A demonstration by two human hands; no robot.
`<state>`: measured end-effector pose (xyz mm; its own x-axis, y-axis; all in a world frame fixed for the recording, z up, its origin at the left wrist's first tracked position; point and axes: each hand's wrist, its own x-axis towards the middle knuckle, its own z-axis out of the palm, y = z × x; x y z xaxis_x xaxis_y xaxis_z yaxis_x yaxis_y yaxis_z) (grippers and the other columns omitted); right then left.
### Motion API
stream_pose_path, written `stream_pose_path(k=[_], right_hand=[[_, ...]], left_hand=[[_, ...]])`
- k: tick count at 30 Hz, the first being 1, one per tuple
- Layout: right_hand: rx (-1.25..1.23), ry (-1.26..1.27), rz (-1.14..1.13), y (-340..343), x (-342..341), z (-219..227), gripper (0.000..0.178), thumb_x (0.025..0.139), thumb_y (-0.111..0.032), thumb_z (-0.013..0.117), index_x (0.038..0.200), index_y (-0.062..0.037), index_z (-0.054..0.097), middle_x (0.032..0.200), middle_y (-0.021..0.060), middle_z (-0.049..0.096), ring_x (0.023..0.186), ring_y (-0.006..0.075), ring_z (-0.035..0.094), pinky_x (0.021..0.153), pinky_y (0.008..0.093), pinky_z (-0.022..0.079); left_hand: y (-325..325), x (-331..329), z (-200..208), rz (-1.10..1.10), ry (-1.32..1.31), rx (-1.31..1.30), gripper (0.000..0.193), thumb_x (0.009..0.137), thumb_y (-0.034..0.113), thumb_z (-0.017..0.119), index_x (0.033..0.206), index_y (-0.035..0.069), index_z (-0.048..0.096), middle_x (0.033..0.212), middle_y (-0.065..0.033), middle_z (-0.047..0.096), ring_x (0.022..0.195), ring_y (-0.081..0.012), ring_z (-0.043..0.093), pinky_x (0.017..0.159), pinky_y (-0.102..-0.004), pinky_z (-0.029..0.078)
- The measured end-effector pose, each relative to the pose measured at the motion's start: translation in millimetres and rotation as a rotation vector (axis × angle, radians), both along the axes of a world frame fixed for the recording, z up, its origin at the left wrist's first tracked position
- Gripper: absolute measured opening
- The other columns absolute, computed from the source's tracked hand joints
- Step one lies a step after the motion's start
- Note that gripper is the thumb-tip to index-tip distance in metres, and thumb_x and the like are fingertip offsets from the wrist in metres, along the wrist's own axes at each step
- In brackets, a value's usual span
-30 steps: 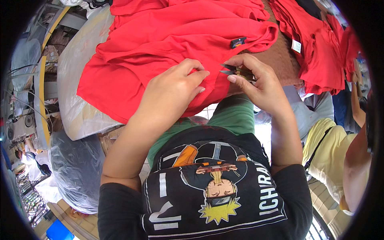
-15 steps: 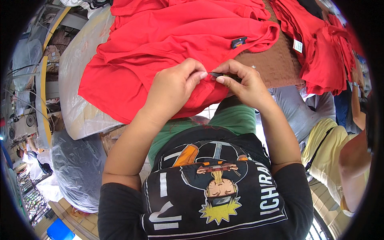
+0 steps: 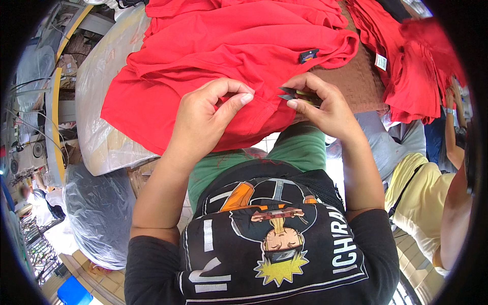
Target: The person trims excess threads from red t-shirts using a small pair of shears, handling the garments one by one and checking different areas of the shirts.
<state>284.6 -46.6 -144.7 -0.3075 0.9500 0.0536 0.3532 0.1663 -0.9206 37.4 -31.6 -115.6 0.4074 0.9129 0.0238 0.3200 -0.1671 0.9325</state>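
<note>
A red shirt point(image 3: 168, 71) with a dark neck label lies spread over the table and hangs over its near edge. Thread snips point(image 3: 297, 96) with dark blades sit in my right hand point(image 3: 325, 104), thumb on one side and fingers on the other; the blades are apart and point left. My left hand point(image 3: 208, 109) is just left of the tips, above the fabric, thumb and index finger pinched together. Whatever lies in that pinch is too small to make out.
A brown textured cover point(image 3: 363, 89) lies on the table at right, with more red garments point(image 3: 417, 76) beyond it. Clear plastic covers the table's left side point(image 3: 107, 96). A plastic-wrapped bundle point(image 3: 96, 218) stands at lower left. A person in yellow point(image 3: 419, 198) is close on the right.
My hands have moved apart, the left one leftward and the right one slightly rightward. The snips' blades, close together before, are now spread. The red garments at far right have shifted.
</note>
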Motion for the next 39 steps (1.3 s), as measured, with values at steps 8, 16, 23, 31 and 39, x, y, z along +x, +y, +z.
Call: stream_pose_path(k=[8,16,23,31,39], right_hand=[[0.123,-0.097,0.112,-1.7,-17.7,7.0,0.024,0.077,-0.003,0.073,0.100,-0.0085,0.068,0.087,0.0069,0.066,0.078,0.0172,0.064,0.068,0.0276,0.050],[0.139,-0.048,-0.002,0.5,-23.2,-2.5,0.013,0.080,-0.002,0.071,0.092,-0.0031,0.067,0.082,0.0090,0.068,0.073,0.0174,0.066,0.067,0.0294,0.052],[0.073,-0.067,-0.102,-1.8,-18.3,-0.5,0.012,0.081,-0.006,0.072,0.089,-0.0014,0.064,0.083,0.0105,0.068,0.072,0.0197,0.066,0.066,0.0305,0.052],[0.228,-0.171,-0.032,-1.9,-14.0,16.1,0.027,0.079,-0.021,0.075,0.094,-0.0033,0.061,0.082,0.0098,0.063,0.072,0.0232,0.062,0.063,0.0327,0.049],[0.263,-0.310,0.036,-5.3,-5.2,13.3,0.024,0.080,-0.023,0.071,0.093,-0.0058,0.060,0.083,0.0130,0.063,0.077,0.0322,0.064,0.064,0.0396,0.050]], left_hand=[[1.3,8.2,-6.2,0.019,-0.176,-0.106,0.014,0.094,0.010,0.059,0.099,-0.003,0.063,0.096,-0.0083,0.069,0.089,-0.0118,0.062,0.084,-0.0260,0.049],[6.8,28.1,-37.6,0.064,-0.251,-0.173,0.014,0.089,0.009,0.065,0.097,-0.002,0.068,0.094,-0.0080,0.070,0.087,-0.0117,0.064,0.079,-0.0255,0.051],[4.7,33.3,-39.3,-0.008,-0.016,0.161,0.014,0.081,0.006,0.070,0.094,0.000,0.071,0.095,-0.0094,0.070,0.086,-0.0160,0.066,0.078,-0.0272,0.052],[0.5,33.8,-35.5,0.050,0.055,-0.018,0.012,0.086,0.006,0.067,0.094,-0.001,0.069,0.092,-0.0073,0.071,0.085,-0.0100,0.064,0.077,-0.0249,0.051],[0.7,28.3,-36.5,0.033,0.014,-0.059,0.015,0.089,0.009,0.065,0.098,-0.002,0.069,0.090,-0.0056,0.071,0.085,-0.0080,0.063,0.079,-0.0243,0.050]])
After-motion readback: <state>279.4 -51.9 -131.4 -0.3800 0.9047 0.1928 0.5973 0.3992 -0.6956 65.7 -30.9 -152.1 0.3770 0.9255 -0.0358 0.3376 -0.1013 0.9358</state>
